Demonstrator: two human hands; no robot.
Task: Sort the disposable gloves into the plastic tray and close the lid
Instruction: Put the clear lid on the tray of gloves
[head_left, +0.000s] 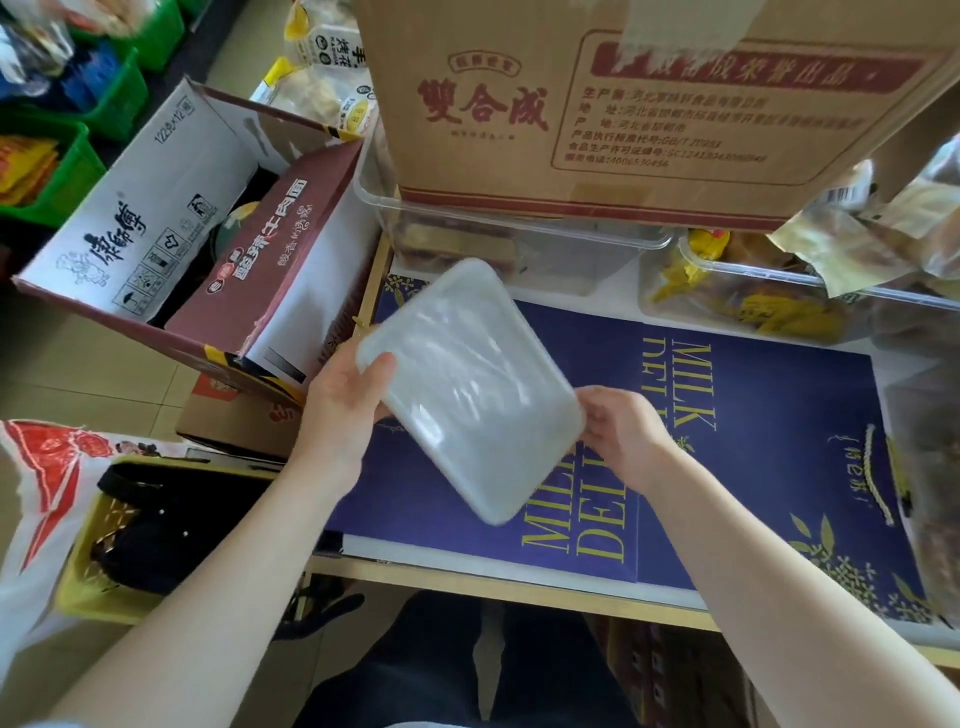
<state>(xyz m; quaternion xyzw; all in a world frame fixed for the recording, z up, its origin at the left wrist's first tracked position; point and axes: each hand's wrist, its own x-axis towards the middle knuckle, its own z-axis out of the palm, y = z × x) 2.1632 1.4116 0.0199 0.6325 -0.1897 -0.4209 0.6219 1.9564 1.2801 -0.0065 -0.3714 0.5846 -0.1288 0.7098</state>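
Observation:
A translucent white plastic tray with rounded corners is held up above the table, turned diagonally and slightly blurred. My left hand grips its left edge, the thumb lying on its top face. My right hand pinches its right corner with curled fingers. Crinkled clear film shows through the plastic. I cannot tell whether this is the tray itself or its lid, or whether it is closed.
A dark blue paper bag with yellow lettering lies flat on the table. A large brown carton stands on a clear bin behind. An open noodle carton sits left; packaged snacks lie right.

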